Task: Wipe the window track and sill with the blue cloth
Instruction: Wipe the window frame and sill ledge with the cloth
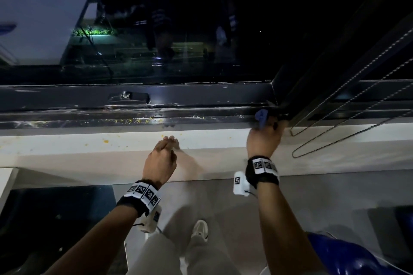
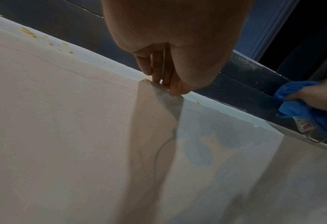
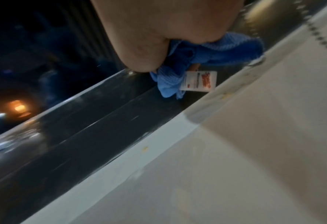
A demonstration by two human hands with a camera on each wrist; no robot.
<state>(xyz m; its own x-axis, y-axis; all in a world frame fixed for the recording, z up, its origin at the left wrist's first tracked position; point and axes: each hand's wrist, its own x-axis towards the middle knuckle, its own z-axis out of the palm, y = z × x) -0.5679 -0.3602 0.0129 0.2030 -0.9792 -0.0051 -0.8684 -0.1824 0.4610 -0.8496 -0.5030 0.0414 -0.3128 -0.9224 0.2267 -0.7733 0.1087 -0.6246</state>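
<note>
risk: your blue cloth (image 3: 180,63) is bunched with its tag (image 3: 199,81) dangling; it could snag the bead chain (image 1: 335,138) just right, or skip the yellow crumbs (image 1: 134,121) left along the track (image 1: 89,118).
right hand (image 1: 263,138): fisted round the cloth, at the track's right end.
left hand (image 1: 162,158): holds nothing, straight fingertips (image 2: 157,80) on the sill (image 1: 67,143) edge.

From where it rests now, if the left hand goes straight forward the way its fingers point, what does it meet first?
The left hand points across the white sill toward the window. It would probably meet the dark window track first, where yellow crumbs lie; depth is uncertain.
</note>
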